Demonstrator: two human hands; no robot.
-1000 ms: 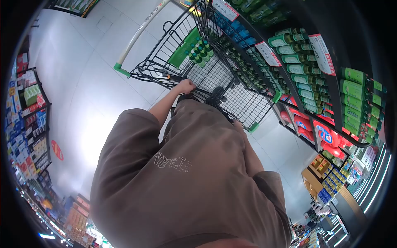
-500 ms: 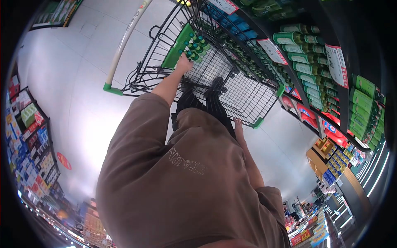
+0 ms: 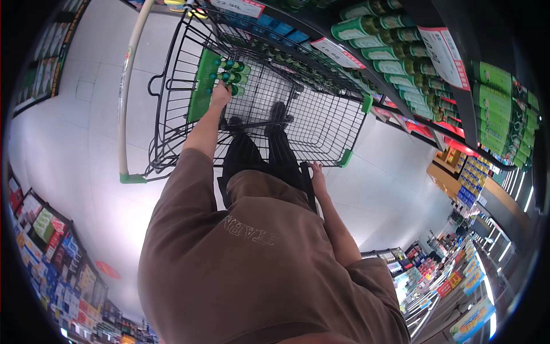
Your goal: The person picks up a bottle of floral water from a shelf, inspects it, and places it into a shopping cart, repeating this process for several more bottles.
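A pack of green bottles [image 3: 236, 73] with dark green caps lies inside the shopping cart [image 3: 329, 123], beside its green panel [image 3: 201, 86]. My left hand [image 3: 220, 96] reaches over the cart's side, its fingers closed around the near bottles at the cap end. The hand itself hides part of the pack. My right hand [image 3: 318, 176] hangs low by my right hip, close to the cart's rim, with its fingers loosely extended and nothing visible in them.
Shelves with rows of green bottles [image 3: 395, 71] and price tags [image 3: 444, 57] run along the right. Green cartons [image 3: 495, 109] stand farther right. A pale bar [image 3: 130, 86] with green ends borders the cart's left. Packaged goods [image 3: 51, 252] fill a display at lower left.
The view has shifted, so the cart, bottles and shelves appear farther left. My left hand stays on the bottle pack. My right hand remains low by the cart's rim.
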